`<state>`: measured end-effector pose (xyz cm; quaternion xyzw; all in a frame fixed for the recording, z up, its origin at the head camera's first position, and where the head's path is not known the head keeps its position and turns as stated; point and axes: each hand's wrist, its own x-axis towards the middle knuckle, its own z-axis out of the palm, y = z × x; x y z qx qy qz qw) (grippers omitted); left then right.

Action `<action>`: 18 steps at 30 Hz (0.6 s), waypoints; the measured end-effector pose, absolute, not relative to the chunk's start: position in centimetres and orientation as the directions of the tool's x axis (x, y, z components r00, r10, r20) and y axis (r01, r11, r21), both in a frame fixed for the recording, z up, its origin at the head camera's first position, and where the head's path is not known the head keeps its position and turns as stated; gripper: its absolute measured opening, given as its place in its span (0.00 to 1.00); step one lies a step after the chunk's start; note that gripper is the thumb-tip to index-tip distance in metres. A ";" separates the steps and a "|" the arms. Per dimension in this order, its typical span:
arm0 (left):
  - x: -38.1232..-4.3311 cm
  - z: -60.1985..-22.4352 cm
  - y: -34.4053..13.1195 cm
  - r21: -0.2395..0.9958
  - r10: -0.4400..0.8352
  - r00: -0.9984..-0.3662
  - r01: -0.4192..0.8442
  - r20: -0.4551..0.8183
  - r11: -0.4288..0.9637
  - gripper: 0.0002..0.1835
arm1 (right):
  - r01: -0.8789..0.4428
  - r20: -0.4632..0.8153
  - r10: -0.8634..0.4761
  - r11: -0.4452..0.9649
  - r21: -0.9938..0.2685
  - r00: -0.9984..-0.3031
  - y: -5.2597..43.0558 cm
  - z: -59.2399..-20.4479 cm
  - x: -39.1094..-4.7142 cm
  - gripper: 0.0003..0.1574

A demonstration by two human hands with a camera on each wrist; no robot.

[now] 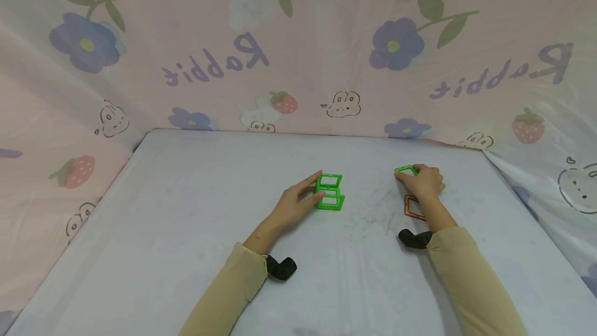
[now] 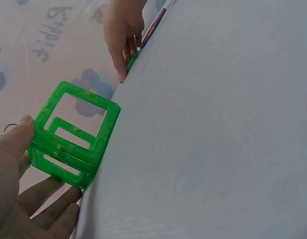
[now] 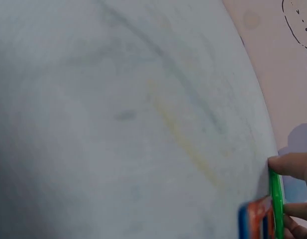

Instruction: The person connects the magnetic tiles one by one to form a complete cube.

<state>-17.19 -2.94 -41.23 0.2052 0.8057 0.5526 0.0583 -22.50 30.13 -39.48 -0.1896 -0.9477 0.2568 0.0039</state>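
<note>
Green magnetic tiles, square frames with hollow middles, stand joined as a small box shape on the white table. My left hand holds them from the left side, the thumb at the near tile and fingers at the far one. In the left wrist view the joined tiles sit between thumb and fingers. Farther right, my right hand pinches a single green tile, partly covered by the fingers. The right wrist view shows that tile edge-on beside the fingertips.
An orange tile frame lies just below the right hand, partly hidden by the wrist; a blue edge shows beside it in the right wrist view. Faint smudges mark the table. A printed curtain hangs behind the table's far edge.
</note>
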 end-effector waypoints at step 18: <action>-17.3 -41.3 -3.0 0.907 0.396 -0.907 0.278 0.140 0.315 0.31 | 0.277 -0.048 0.296 0.808 -0.520 -0.954 29.8 -39.6 -22.2 0.46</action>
